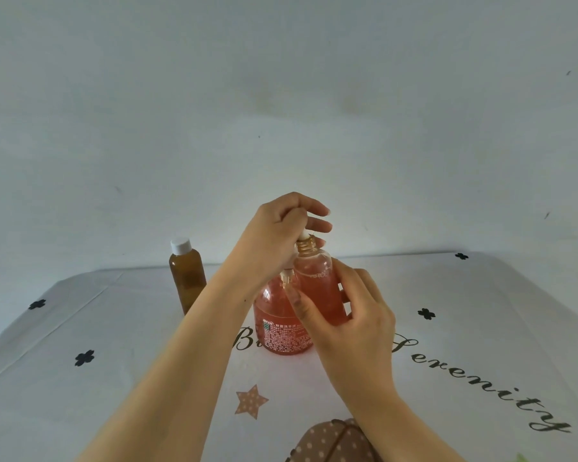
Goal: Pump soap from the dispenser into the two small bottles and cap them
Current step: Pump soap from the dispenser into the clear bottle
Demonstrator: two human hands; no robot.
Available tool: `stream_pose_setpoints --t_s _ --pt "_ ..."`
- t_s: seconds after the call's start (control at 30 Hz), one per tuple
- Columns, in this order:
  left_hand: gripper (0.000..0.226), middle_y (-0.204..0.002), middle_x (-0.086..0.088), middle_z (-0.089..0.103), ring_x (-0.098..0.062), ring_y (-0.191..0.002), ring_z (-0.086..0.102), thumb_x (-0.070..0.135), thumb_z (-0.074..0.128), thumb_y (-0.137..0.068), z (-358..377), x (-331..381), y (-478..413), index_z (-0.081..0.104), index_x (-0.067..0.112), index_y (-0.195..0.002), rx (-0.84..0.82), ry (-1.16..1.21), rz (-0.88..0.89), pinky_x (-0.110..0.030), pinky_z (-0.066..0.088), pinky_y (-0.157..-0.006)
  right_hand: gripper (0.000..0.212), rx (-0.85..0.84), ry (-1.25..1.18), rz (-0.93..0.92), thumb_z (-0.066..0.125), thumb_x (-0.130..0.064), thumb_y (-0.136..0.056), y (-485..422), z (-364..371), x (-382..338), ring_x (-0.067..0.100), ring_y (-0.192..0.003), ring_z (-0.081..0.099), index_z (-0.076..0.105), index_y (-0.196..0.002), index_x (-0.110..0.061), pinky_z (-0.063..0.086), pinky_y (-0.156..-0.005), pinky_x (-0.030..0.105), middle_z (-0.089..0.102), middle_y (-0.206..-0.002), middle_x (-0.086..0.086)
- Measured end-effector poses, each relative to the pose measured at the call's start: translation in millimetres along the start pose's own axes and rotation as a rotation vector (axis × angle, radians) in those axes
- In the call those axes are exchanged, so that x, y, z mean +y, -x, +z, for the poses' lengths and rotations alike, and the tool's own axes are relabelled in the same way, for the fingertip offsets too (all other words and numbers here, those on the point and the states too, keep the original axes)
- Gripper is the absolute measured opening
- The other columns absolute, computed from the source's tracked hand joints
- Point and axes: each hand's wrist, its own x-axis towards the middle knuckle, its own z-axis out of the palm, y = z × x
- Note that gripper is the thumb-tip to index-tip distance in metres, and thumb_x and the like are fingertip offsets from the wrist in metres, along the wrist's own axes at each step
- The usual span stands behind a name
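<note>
The soap dispenser (281, 331), a clear bottle of pink soap with a red label, stands at the table's middle. My left hand (277, 235) lies over its pump head, fingers curled round it, so only the white nozzle tip (304, 233) shows. In my right hand (357, 315) I grip a small amber bottle (317, 288), uncapped and upright. Its threaded mouth sits right under the nozzle and it looks mostly full of pink soap. A second small amber bottle (187, 278) with a white cap (180, 245) stands to the left, behind my left forearm.
A white tablecloth (464, 295) with black flowers, black script lettering and a dotted star (251, 401) covers the table. A brown dotted shape (334, 441) lies at the near edge. A plain pale wall rises behind the table's far edge.
</note>
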Motion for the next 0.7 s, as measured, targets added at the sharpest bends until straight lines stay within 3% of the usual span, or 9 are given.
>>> stream_pose_setpoints --t_s 0.13,0.37,0.43,0.5,0.57,0.7 --pt "0.036 -0.097 0.001 0.072 -0.017 -0.089 0.068 0.006 0.034 -0.095 -0.5 -1.5 -0.7 0.068 0.017 -0.094 -0.004 -0.081 -0.01 -0.053 0.054 -0.078 0.057 0.006 0.008 -0.002 0.052 -0.081 -0.073 0.9 -0.7 0.0 0.0 -0.084 0.062 0.064 -0.111 -0.04 0.056 -0.071 0.03 0.06 -0.096 -0.02" --pt "0.036 -0.1 0.007 0.07 -0.042 -0.101 0.061 0.011 0.035 -0.095 -1.5 -2.0 1.6 0.069 0.023 -0.092 -0.017 -0.146 -0.01 -0.054 0.054 -0.079 0.053 -0.001 -0.001 0.007 0.057 -0.076 -0.073 2.7 -0.9 2.8 0.002 -0.086 0.061 0.066 -0.11 -0.039 0.057 -0.072 0.03 0.06 -0.095 -0.019" --pt "0.036 -0.099 0.007 0.071 -0.037 -0.1 0.063 0.011 0.034 -0.095 -1.6 -2.1 1.6 0.069 0.022 -0.092 -0.015 -0.132 -0.005 -0.054 0.055 -0.082 0.054 -0.002 -0.002 0.006 0.057 -0.077 -0.073 1.8 -1.3 2.0 0.002 -0.085 0.061 0.067 -0.111 -0.039 0.057 -0.071 0.03 0.06 -0.094 -0.019" --pt "0.034 -0.098 0.003 0.073 -0.02 -0.095 0.068 0.008 0.035 -0.095 -0.4 0.2 0.6 0.068 0.017 -0.094 0.02 -0.063 -0.012 -0.044 0.056 -0.08 0.056 0.006 -0.009 0.002 0.057 -0.077 -0.074 0.1 -1.2 0.4 0.003 -0.085 0.062 0.068 -0.111 -0.037 0.056 -0.07 0.031 0.06 -0.093 -0.018" --pt "0.03 -0.097 -0.002 0.074 -0.016 -0.093 0.069 0.008 0.038 -0.097 0.8 3.6 -0.5 0.067 0.013 -0.097 0.071 0.074 -0.042 -0.033 0.055 -0.077 0.055 0.009 -0.025 0.001 0.058 -0.075 -0.074 -0.7 -0.6 -1.6 0.004 -0.085 0.062 0.068 -0.112 -0.036 0.056 -0.07 0.032 0.061 -0.093 -0.018" --pt "0.026 -0.098 0.0 0.074 -0.015 -0.094 0.07 0.031 0.045 -0.1 -1.1 4.5 -1.9 0.064 0.015 -0.107 0.1 0.196 -0.057 -0.031 0.054 -0.08 0.055 0.014 -0.031 -0.005 0.059 -0.076 -0.075 -0.8 -1.8 -3.0 0.003 -0.085 0.063 0.066 -0.114 -0.038 0.057 -0.07 0.032 0.061 -0.096 -0.019"
